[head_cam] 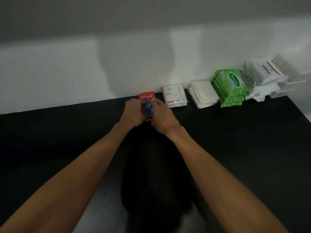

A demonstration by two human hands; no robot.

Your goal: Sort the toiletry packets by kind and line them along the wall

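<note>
Left hand (133, 113) and right hand (162, 115), fingers curled, pinch the blue packets (147, 109) between them, just short of the red Colgate packets (146, 96) beyond the fingertips. Risk: an uneven release may scatter the bundle across the counter (67, 140) or knock the Colgate packets over.
</note>
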